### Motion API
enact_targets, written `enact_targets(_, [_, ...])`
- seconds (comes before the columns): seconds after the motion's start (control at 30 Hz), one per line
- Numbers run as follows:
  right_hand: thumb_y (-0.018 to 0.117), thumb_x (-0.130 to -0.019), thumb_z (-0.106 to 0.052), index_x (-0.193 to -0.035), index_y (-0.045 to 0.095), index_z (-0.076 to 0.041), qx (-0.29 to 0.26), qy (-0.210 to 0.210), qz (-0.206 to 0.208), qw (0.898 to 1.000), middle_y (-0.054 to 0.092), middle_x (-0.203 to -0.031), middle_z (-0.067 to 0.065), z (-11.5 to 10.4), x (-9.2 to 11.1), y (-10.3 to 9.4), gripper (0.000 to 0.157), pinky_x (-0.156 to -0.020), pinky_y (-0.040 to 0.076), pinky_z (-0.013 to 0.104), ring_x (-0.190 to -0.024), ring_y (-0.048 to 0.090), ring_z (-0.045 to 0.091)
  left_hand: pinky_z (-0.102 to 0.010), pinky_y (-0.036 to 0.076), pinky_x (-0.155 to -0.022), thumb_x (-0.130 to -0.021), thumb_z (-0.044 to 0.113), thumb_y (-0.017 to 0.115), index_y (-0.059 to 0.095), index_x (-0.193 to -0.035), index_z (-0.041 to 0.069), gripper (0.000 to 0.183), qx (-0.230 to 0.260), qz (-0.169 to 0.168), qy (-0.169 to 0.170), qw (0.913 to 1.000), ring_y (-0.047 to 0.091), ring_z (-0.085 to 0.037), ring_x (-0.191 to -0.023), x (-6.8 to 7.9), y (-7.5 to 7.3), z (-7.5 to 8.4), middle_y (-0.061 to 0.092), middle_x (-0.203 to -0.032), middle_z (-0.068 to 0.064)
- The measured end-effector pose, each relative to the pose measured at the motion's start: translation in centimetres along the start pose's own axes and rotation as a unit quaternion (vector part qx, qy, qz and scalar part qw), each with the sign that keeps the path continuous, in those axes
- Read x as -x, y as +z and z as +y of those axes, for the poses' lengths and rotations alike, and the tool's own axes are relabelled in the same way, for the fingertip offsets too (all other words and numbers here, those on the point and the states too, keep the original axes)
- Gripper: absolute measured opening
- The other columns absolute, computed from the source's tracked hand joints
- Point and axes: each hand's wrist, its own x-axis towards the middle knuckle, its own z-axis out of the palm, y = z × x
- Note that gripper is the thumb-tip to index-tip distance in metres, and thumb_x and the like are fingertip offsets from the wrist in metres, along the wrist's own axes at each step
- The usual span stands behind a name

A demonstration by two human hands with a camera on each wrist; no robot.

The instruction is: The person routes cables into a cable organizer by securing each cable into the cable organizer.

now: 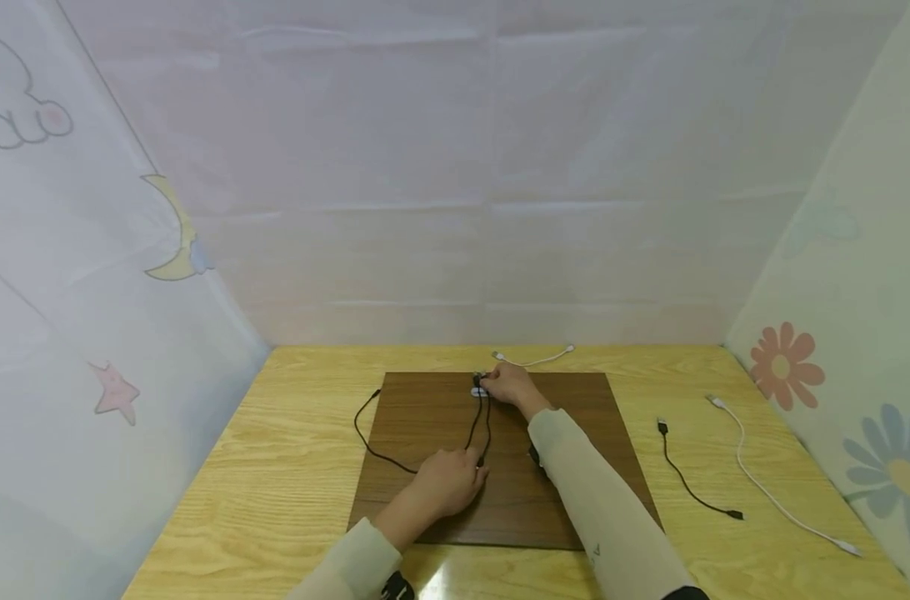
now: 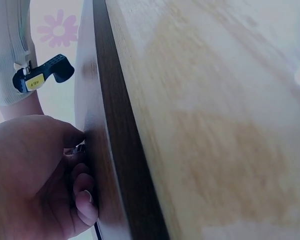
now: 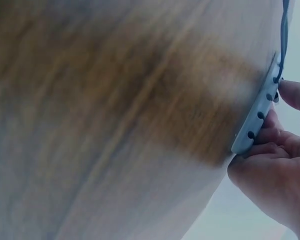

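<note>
Right hand [image 1: 509, 383]: thumb and fingers clamped together on a black cable [image 1: 489, 427] where it meets the slotted holder [image 3: 257, 115]. The holder rests on the dark brown board [image 1: 425, 417], directly at these fingertips; in the right wrist view, one digit touches the cable at a notch, and the remaining notches line up past it, beside the curled fingers.

Left hand [image 1: 446, 483]: fingers curled against the board, nearer the wearer than the right fingers, with thumb and forefinger pinching a small dark connector [image 2: 79, 149]. Two black strands run between the left fingertips and the holder; whether they form one cable cannot be told. A looping black length [image 1: 383, 457] extends to the left of the left fingers, past the board's edge.

Surroundings: a short white cable [image 1: 548, 360] lies just beyond the right fingers on the pale wooden table [image 1: 290, 467]. Well to their right lie a second black cable [image 1: 680, 475] and a longer white cable [image 1: 762, 487].
</note>
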Motion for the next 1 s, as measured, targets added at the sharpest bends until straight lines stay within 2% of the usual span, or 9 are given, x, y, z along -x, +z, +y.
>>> enact_targets(0.07, [0.057, -0.102, -0.032, -0.072, 0.055, -0.012, 0.004, -0.009, 0.002, 1.0, 0.046, -0.065, -0.001, 0.2, 0.0, -0.3, 0.036, -0.057, 0.035, 0.029, -0.058, 0.04, 0.015, -0.04, 0.057, -0.064, -0.105, 0.038, 0.054, 0.064, -0.105, 0.01, 0.03, 0.002, 0.003, -0.002, 1.0, 0.07, -0.028, -0.08, 0.1, -0.1, 0.1, 0.068, -0.086, -0.008])
enact_targets(0.13, [0.056, -0.103, -0.032, -0.086, 0.06, -0.007, -0.005, -0.011, 0.001, 1.0, 0.053, -0.075, 0.004, 0.2, 0.2, -0.8, 0.031, -0.06, 0.038, 0.031, -0.064, 0.045, 0.017, -0.039, 0.057, -0.063, -0.105, 0.038, 0.054, 0.064, -0.104, 0.009, 0.03, 0.006, 0.004, -0.005, 1.0, 0.07, -0.028, -0.079, 0.2, -0.2, 0.2, 0.068, -0.085, -0.008])
enact_targets(0.3, [0.053, -0.104, -0.021, -0.106, 0.063, 0.0, 0.004, -0.02, 0.028, 0.999, 0.062, -0.095, 0.015, 1.2, 0.2, -2.3, 0.024, -0.065, 0.046, 0.037, -0.073, 0.054, 0.023, -0.039, 0.057, -0.063, -0.105, 0.038, 0.054, 0.065, -0.111, 0.007, 0.033, 0.016, -0.005, -0.014, 0.9998, 0.071, -0.028, -0.082, 0.5, -0.4, 0.5, 0.07, -0.089, -0.009])
enact_targets(0.4, [0.05, -0.102, -0.014, -0.116, 0.063, 0.001, 0.046, -0.031, 0.055, 0.997, 0.062, -0.114, 0.02, 2.4, 0.0, -2.9, 0.024, -0.078, 0.051, 0.044, -0.093, 0.06, 0.031, -0.04, 0.059, -0.067, -0.104, 0.038, 0.054, 0.066, -0.119, 0.006, 0.037, 0.02, -0.01, -0.017, 0.9996, 0.071, -0.029, -0.088, 0.7, -0.5, 0.7, 0.071, -0.096, -0.011])
enact_targets(0.53, [0.048, -0.102, -0.01, -0.126, 0.061, 0.003, 0.097, -0.046, 0.06, 0.992, 0.055, -0.13, 0.026, 3.8, -0.5, -3.6, 0.03, -0.096, 0.047, 0.053, -0.118, 0.053, 0.043, -0.04, 0.059, -0.07, -0.105, 0.039, 0.053, 0.066, -0.124, 0.006, 0.041, 0.021, -0.018, -0.022, 0.9994, 0.072, -0.029, -0.091, 1.0, -0.6, 0.6, 0.072, -0.101, -0.011])
enact_targets(0.67, [0.049, -0.103, -0.011, -0.131, 0.061, 0.001, 0.133, -0.051, 0.06, 0.988, 0.052, -0.136, 0.026, 4.9, -1.0, -4.0, 0.033, -0.103, 0.044, 0.056, -0.128, 0.047, 0.047, -0.037, 0.056, -0.063, -0.105, 0.04, 0.051, 0.068, -0.109, 0.007, 0.037, 0.019, -0.03, -0.018, 0.9992, 0.07, -0.023, -0.08, 1.2, -0.9, 0.5, 0.069, -0.089, -0.007])
enact_targets(0.77, [0.05, -0.104, -0.011, -0.132, 0.062, 0.0, 0.156, -0.053, 0.063, 0.984, 0.051, -0.139, 0.024, 5.6, -1.5, -4.2, 0.032, -0.105, 0.044, 0.055, -0.13, 0.046, 0.046, -0.037, 0.055, -0.063, -0.105, 0.04, 0.051, 0.066, -0.099, 0.01, 0.034, 0.011, -0.04, -0.008, 0.9991, 0.069, -0.022, -0.077, 1.4, -1.2, 0.3, 0.068, -0.086, -0.003])
enact_targets(0.9, [0.055, -0.103, -0.01, -0.128, 0.064, 0.0, 0.174, -0.062, 0.064, 0.981, 0.056, -0.132, 0.022, 6.1, -1.8, -4.6, 0.029, -0.103, 0.046, 0.054, -0.124, 0.052, 0.044, -0.039, 0.058, -0.072, -0.104, 0.042, 0.053, 0.067, -0.104, 0.011, 0.034, 0.007, -0.045, 0.002, 0.9989, 0.071, -0.025, -0.087, 1.7, -1.3, 0.2, 0.072, -0.098, -0.004])
enact_targets(1.0, [0.057, -0.102, -0.011, -0.128, 0.065, 0.001, 0.175, -0.061, 0.056, 0.981, 0.059, -0.128, 0.021, 6.2, -1.9, -4.9, 0.029, -0.101, 0.048, 0.053, -0.121, 0.055, 0.042, -0.038, 0.058, -0.074, -0.103, 0.041, 0.055, 0.067, -0.105, 0.011, 0.033, 0.014, -0.04, 0.01, 0.9991, 0.072, -0.024, -0.09, 1.9, -1.4, 0.1, 0.073, -0.099, -0.003])
